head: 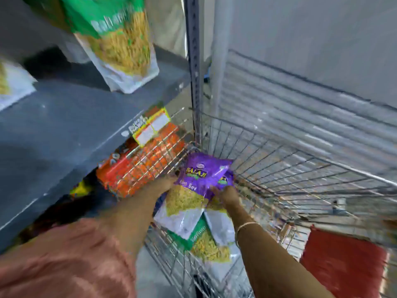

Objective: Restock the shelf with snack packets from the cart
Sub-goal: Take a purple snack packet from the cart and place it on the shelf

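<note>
Down in the cart, both hands grasp a purple packet: left hand at its left edge, right hand at its lower right. A green packet lies below the grip, the shelf up to its left.

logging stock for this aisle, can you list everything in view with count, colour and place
purple packet: at least one, maybe two, purple top, yellow snack showing, held over the cart
green packet: one, green and yellow, lying in the cart under the purple one
cart: one, silver wire, right of the shelf
shelf: one, grey, left
shelf packet: one, green and yellow, upright on the shelf, blurred
orange packets: count unclear, orange, under the shelf behind the cart wire
price tag: one, yellow and white, shelf edge
red thing: one, lower right, cannot identify
left hand: gripping the purple packet's left side
right hand: gripping its right side, bangle on wrist
</note>
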The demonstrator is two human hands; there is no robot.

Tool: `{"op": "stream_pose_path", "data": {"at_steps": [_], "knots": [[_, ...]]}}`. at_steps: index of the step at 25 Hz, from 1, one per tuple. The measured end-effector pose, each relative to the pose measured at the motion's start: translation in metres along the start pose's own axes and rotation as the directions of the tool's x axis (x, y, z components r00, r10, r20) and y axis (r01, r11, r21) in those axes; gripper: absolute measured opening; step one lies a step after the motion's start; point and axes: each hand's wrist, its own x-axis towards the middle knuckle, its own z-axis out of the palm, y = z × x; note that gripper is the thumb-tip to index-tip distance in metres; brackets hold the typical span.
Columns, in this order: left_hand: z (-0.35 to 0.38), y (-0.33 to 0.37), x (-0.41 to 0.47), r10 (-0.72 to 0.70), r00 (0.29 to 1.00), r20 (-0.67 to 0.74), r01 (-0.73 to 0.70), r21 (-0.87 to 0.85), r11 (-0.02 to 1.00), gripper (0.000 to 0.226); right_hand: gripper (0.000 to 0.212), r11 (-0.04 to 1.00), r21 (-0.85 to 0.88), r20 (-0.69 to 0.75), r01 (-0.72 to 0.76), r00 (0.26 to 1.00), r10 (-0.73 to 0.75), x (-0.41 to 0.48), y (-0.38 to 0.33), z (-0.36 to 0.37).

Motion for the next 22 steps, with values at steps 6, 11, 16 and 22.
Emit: {"op": "stream_pose_path", "data": {"at_steps": [6,11,16,22], "knots": [[-0.001,0.038,-0.078,-0.042,0.996,0.073,0.054,-0.178,0.983,0.032,0.041,0.903,0.416,-0.025,-0.106,0.991,0.128,0.04,-0.001,0.048],[-0.006,0.017,-0.057,-0.097,0.967,0.237,0.181,-0.367,0.912,0.024,0.016,0.813,0.575,0.002,-0.094,0.994,0.114,0.041,0.005,0.038],[-0.031,0.038,-0.121,0.072,0.984,0.161,0.003,-0.426,0.905,0.01,0.022,0.807,0.59,0.08,0.011,0.994,-0.072,0.004,-0.028,-0.003],[-0.076,0.076,-0.217,0.307,0.952,0.012,-0.251,-0.545,0.8,0.015,0.024,0.82,0.499,0.092,0.281,0.924,-0.372,-0.087,-0.118,-0.06]]}}
